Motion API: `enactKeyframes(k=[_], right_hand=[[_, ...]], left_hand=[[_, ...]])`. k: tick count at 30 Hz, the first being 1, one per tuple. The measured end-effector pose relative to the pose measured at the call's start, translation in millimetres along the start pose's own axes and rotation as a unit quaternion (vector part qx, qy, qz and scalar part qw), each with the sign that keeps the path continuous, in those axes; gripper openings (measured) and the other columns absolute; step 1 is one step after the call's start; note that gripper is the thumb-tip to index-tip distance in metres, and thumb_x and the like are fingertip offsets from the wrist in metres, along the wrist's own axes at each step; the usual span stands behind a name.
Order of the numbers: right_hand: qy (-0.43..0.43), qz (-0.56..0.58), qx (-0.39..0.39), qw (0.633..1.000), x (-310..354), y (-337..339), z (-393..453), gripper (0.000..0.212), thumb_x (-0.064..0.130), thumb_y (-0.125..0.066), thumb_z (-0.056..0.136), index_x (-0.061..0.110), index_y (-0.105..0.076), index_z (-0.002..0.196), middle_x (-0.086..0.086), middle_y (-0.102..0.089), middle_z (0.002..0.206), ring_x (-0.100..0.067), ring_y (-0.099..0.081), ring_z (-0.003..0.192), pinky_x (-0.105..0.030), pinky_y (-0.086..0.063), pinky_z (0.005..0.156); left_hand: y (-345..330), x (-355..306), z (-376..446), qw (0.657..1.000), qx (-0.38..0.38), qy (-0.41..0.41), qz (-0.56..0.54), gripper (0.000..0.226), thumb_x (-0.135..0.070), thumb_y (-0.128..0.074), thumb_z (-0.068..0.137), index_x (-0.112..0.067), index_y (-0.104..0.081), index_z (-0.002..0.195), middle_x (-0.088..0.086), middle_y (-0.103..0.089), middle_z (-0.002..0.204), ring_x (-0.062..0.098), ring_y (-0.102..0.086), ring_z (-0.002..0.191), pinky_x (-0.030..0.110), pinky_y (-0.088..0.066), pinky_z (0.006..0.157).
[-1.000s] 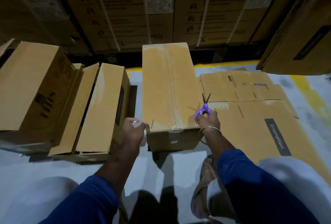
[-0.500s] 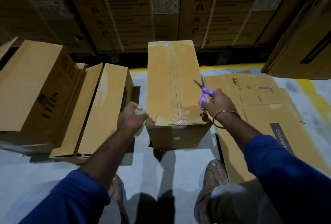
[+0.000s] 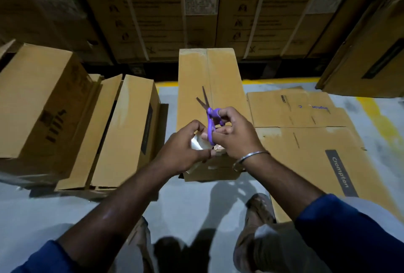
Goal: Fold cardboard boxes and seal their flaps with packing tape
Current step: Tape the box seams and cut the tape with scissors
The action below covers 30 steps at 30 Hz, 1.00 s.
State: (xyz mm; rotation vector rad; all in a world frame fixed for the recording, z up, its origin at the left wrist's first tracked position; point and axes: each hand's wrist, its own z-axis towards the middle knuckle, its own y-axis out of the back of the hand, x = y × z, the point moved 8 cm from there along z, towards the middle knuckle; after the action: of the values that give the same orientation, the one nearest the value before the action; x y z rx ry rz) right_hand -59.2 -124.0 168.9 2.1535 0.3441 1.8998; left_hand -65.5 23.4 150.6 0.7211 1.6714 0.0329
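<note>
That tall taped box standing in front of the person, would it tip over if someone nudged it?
Probably fairly easily: the box looks long and narrow, so a sideways nudge could topple it. It may be light, since it looks like newly folded cardboard, though its contents are hidden. The taped seam suggests its top would stay shut.

Both forearms reach forward, converging at centre. Left hand (image 3: 183, 148) curled, pinching tape. Right hand (image 3: 235, 132) curled, fingers through scissor handles; bangle on wrist.

a long brown cardboard box (image 3: 223, 80) lies closed on the floor, clear tape (image 3: 197, 145) at its near end.
</note>
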Motion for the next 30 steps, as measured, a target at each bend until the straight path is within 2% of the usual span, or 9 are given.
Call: enactKeyframes(k=[4,11,13,15,17,19,22,26,30], right_hand=[[0.020,-0.072,-0.027,0.997,0,4,13,0.038,0.001,-0.078,0.081,0.020,-0.061,0.108,0.006,-0.067,0.091,0.002,-0.063,0.057,-0.012,-0.044,0.058],[0.014,-0.115,-0.034,0.993,-11,7,31,0.034,-0.001,-0.072,0.078,0.023,-0.061,0.100,0.005,-0.065,0.091,-0.012,-0.066,0.060,-0.013,-0.045,0.054],[-0.013,-0.078,-0.046,0.996,-21,12,37,0.033,-0.003,-0.072,0.076,0.017,-0.065,0.101,0.007,-0.064,0.087,-0.019,-0.072,0.070,-0.026,-0.055,0.060],[-0.034,-0.033,-0.058,0.997,-33,21,43,0.036,-0.006,-0.075,0.073,0.014,-0.068,0.102,0.007,-0.064,0.085,-0.030,-0.074,0.082,-0.044,-0.062,0.071],[-0.061,0.007,-0.062,0.996,-43,28,43,0.039,-0.013,-0.075,0.073,0.007,-0.069,0.105,0.001,-0.067,0.085,-0.028,-0.070,0.081,-0.045,-0.063,0.072],[-0.088,0.039,-0.052,0.994,-51,33,40,0.038,-0.019,-0.074,0.076,-0.001,-0.067,0.109,-0.007,-0.068,0.085,-0.024,-0.071,0.073,-0.040,-0.062,0.071],[-0.119,0.078,-0.068,0.987,-58,51,34,0.030,-0.020,-0.070,0.082,-0.003,-0.065,0.106,-0.012,-0.070,0.083,-0.015,-0.072,0.060,-0.032,-0.063,0.064],[-0.150,0.061,-0.174,0.971,-79,121,30,0.022,-0.018,-0.069,0.082,0.003,-0.067,0.089,-0.021,-0.071,0.092,-0.026,-0.072,0.070,-0.031,-0.063,0.063],[-0.201,-0.036,-0.272,0.940,-124,203,9,0.020,-0.002,-0.083,0.066,0.010,-0.070,0.075,-0.021,-0.072,0.093,-0.040,-0.072,0.088,-0.043,-0.062,0.072]], left_hand=[[2,4,10,0.999,-0.022,-0.001,0.039,0.049,-0.053,-0.082,0.068,-0.035,-0.054,0.105,-0.001,-0.073,0.090,0.031,-0.071,0.079,0.061,-0.058,0.067],[-1,13,20,0.996,-0.005,0.041,0.083,0.045,-0.052,-0.086,0.076,-0.037,-0.053,0.104,0.000,-0.075,0.084,0.024,-0.070,0.077,0.053,-0.060,0.074],[-5,12,21,0.995,0.042,0.074,-0.042,0.054,-0.041,-0.088,0.080,-0.031,-0.052,0.119,0.011,-0.078,0.083,0.028,-0.072,0.070,0.051,-0.062,0.075],[-5,12,21,0.979,0.088,0.114,-0.142,0.087,-0.033,-0.088,0.077,-0.029,-0.036,0.147,0.021,-0.077,0.084,0.031,-0.070,0.067,0.046,-0.059,0.075],[0,9,20,0.975,0.114,0.119,-0.146,0.105,-0.028,-0.087,0.077,-0.030,-0.021,0.159,0.023,-0.077,0.090,0.039,-0.071,0.074,0.051,-0.057,0.087],[0,11,17,0.971,0.156,0.118,-0.136,0.101,-0.020,-0.084,0.084,-0.026,-0.020,0.162,0.021,-0.078,0.096,0.039,-0.073,0.083,0.050,-0.055,0.095],[1,18,13,0.971,0.188,0.115,-0.088,0.090,-0.017,-0.084,0.084,-0.024,-0.031,0.157,0.012,-0.079,0.098,0.028,-0.074,0.092,0.039,-0.057,0.094],[30,39,4,0.974,0.187,0.117,0.046,0.079,-0.035,-0.090,0.076,-0.037,-0.047,0.142,0.010,-0.075,0.114,0.020,-0.071,0.095,0.023,-0.054,0.087],[85,88,4,0.959,0.146,0.126,0.210,0.066,-0.067,-0.087,0.060,-0.041,-0.063,0.115,-0.004,-0.065,0.119,0.019,-0.067,0.099,0.038,-0.058,0.077]])
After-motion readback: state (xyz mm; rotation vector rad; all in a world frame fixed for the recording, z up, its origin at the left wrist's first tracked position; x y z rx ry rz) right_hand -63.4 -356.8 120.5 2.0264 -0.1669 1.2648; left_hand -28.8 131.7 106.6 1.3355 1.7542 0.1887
